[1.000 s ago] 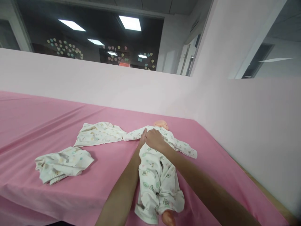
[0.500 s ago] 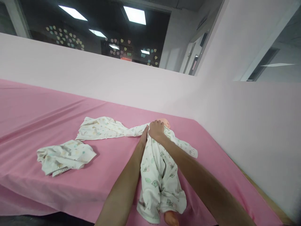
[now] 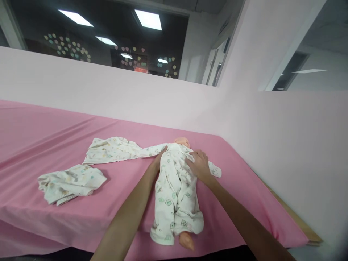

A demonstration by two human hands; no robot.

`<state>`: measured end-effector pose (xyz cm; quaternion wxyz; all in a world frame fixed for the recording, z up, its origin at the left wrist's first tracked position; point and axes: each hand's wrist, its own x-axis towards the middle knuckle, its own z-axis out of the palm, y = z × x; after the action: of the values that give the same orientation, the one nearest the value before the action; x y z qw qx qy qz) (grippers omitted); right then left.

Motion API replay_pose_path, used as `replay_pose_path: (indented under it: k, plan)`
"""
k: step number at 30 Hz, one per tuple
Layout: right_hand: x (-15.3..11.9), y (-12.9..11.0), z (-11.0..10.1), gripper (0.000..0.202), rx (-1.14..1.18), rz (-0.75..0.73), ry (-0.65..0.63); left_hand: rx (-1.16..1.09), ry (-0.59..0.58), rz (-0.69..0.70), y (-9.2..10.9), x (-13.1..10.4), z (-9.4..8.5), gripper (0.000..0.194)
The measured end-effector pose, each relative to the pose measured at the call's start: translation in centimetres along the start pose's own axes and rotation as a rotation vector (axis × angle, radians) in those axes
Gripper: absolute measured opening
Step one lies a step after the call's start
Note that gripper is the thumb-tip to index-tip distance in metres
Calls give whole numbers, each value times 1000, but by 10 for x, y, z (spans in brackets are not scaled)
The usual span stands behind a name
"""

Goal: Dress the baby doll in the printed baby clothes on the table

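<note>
A doll lies on its back, its head (image 3: 182,141) at the far end and one bare foot (image 3: 186,240) showing near the table's front edge. It wears a white romper (image 3: 170,188) with small green and grey prints. My left hand (image 3: 160,158) rests against the left side of the doll's chest, thumb stretched along the cloth, the other fingers hidden. Over the right side of the chest lies my right hand (image 3: 200,164), its fingers spread on the romper. One sleeve reaches out to the left, the other to the right beyond my right hand.
Pink cloth (image 3: 119,203) covers the table. Left of the doll lies a spread white printed garment (image 3: 111,149), touching the doll's left sleeve. Nearer is a crumpled white printed cloth (image 3: 72,183). A pale wall (image 3: 152,98) with windows borders the back and right.
My right hand has moved from the neck area down and right, to the side of the chest, and its fingers have spread. My left hand stays along the doll's left side.
</note>
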<state>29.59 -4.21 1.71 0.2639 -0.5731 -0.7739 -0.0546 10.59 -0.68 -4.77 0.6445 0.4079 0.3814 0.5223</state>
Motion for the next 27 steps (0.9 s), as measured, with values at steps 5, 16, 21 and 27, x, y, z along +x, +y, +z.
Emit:
replay_pose_path:
  k: [5, 16, 21, 27]
  plan:
    - [-27, 39, 0, 29, 179, 43, 11, 532, -26, 99, 27, -13, -24, 47]
    - [11, 27, 5, 23, 306, 122, 158, 974, 136, 455, 62, -18, -3, 16]
    - [10, 25, -7, 26, 358, 147, 220, 998, 305, 595, 66, -26, -8, 16]
    - [-34, 42, -1, 42, 331, -17, 103, 1379, 280, 735, 42, -71, -41, 14]
